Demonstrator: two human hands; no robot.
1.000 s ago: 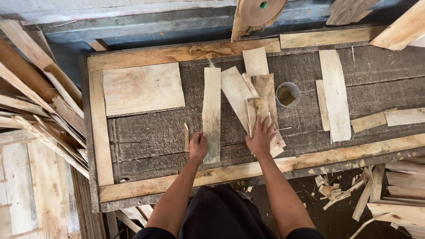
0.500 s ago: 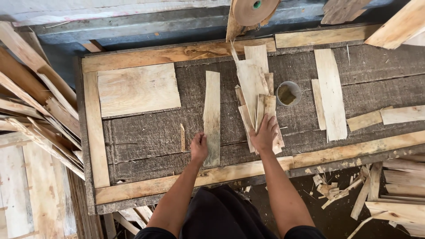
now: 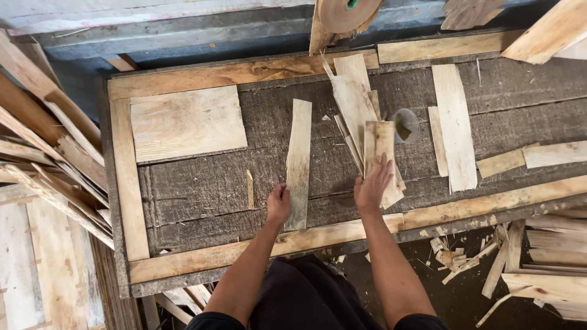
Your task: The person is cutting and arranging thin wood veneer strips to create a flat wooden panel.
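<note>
Workbench [image 3: 202,183]: dark, rough top framed by pale wooden battens. Square board [image 3: 186,122] lies flat at far left. Right of it, a small splinter [image 3: 249,188], then a long narrow strip [image 3: 298,162]. Further right, a fanned stack of thin veneer pieces [image 3: 361,116], a small cup [image 3: 405,125], possibly metal, and a wide strip [image 3: 455,125].

The surface [image 3: 202,189] is dark grey, coarse-grained wood, framed in pale yellowish boards. The veneer strips [image 3: 298,160] are light tan with fine straight grain. The tape roll [image 3: 343,12] is brown.
</note>
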